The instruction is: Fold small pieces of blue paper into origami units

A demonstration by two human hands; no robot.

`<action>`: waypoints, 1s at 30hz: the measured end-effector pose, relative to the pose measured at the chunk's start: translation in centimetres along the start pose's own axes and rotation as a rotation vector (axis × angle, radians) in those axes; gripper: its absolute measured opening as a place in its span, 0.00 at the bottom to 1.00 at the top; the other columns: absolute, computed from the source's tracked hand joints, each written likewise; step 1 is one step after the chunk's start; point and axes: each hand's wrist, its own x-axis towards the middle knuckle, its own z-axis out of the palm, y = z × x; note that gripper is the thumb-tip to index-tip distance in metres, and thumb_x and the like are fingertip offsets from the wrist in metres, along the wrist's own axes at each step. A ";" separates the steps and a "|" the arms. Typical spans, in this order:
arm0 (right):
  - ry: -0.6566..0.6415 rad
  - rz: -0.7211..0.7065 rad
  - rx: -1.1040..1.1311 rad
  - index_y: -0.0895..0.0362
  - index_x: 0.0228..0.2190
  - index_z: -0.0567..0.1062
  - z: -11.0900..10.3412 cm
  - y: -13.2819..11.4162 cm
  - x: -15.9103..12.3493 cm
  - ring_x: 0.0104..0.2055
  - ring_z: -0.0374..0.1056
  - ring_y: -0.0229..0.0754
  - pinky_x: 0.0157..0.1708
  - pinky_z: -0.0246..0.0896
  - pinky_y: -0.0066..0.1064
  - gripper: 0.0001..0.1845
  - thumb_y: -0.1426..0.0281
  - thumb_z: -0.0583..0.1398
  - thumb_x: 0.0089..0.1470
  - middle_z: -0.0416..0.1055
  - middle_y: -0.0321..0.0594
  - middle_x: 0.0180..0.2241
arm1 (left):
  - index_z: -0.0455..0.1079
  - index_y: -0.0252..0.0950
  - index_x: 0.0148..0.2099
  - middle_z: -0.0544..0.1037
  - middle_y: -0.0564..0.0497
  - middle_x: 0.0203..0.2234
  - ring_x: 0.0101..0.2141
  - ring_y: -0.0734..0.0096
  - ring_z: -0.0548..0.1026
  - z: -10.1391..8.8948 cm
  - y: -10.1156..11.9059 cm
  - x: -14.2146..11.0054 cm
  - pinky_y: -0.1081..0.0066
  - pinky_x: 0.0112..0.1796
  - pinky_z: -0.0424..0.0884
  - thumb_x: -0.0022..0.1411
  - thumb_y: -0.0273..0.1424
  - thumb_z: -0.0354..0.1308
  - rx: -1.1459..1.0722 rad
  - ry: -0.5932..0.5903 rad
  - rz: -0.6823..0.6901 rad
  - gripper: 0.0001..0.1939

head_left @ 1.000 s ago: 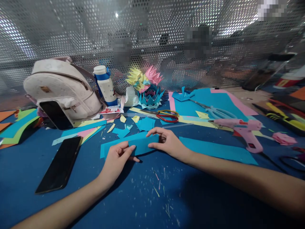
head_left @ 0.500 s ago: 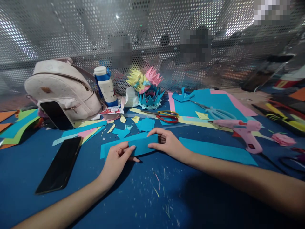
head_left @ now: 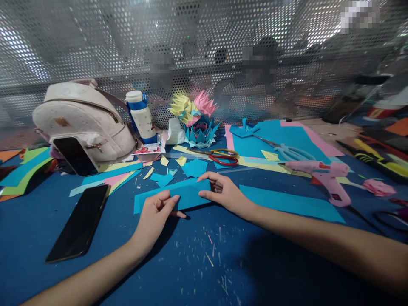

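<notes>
A folded blue paper strip (head_left: 191, 194) is held level between both hands, just above the table. My left hand (head_left: 158, 214) pinches its left part, thumb on the front face. At the strip's right end, my right hand (head_left: 219, 191) grips the edge between thumb and fingers, and some fingertips are hidden behind the paper. Another long blue paper strip (head_left: 290, 204) lies flat beyond my right forearm. Small blue paper scraps (head_left: 194, 168) lie just behind the held strip. Red-and-yellow-handled scissors (head_left: 225, 156) rest behind those.
A pink glue gun (head_left: 330, 172) and light blue scissors (head_left: 293, 152) lie at right. A black phone (head_left: 79, 223) lies at left, near a white backpack (head_left: 83, 114) and a bottle (head_left: 143, 119). Folded paper flowers (head_left: 200, 131) stand before the perforated metal panel (head_left: 197, 55).
Almost nothing differs. Both hands keep their hold on the blue strip, whose free edges seem pressed slightly flatter together. The view has shifted very slightly.
</notes>
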 end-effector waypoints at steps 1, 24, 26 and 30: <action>0.002 -0.004 0.013 0.54 0.39 0.69 0.0 -0.1 0.0 0.35 0.65 0.39 0.35 0.63 0.31 0.17 0.61 0.64 0.49 0.67 0.37 0.33 | 0.56 0.36 0.24 0.57 0.60 0.19 0.23 0.68 0.79 0.0 0.0 0.0 0.76 0.27 0.71 0.59 0.37 0.57 -0.007 0.005 -0.004 0.17; 0.034 0.058 0.040 0.56 0.38 0.66 0.2 -0.5 0.0 0.30 0.61 0.37 0.23 0.54 0.27 0.19 0.57 0.62 0.50 0.66 0.38 0.31 | 0.52 0.37 0.25 0.53 0.60 0.19 0.23 0.66 0.79 -0.1 -0.1 0.0 0.77 0.24 0.66 0.59 0.40 0.57 0.004 0.012 -0.003 0.20; 0.033 0.054 0.042 0.56 0.38 0.66 0.2 -0.5 0.0 0.30 0.61 0.37 0.23 0.55 0.27 0.18 0.57 0.62 0.50 0.66 0.38 0.31 | 0.52 0.37 0.25 0.53 0.60 0.18 0.24 0.65 0.79 0.0 0.0 0.0 0.77 0.25 0.67 0.59 0.40 0.57 0.002 0.012 -0.006 0.19; 0.036 0.051 0.034 0.56 0.38 0.66 0.2 -0.5 0.0 0.30 0.61 0.37 0.23 0.55 0.27 0.18 0.57 0.62 0.51 0.67 0.38 0.31 | 0.53 0.37 0.25 0.54 0.60 0.18 0.24 0.65 0.79 0.0 0.1 0.0 0.77 0.25 0.67 0.59 0.41 0.57 0.009 0.009 -0.010 0.20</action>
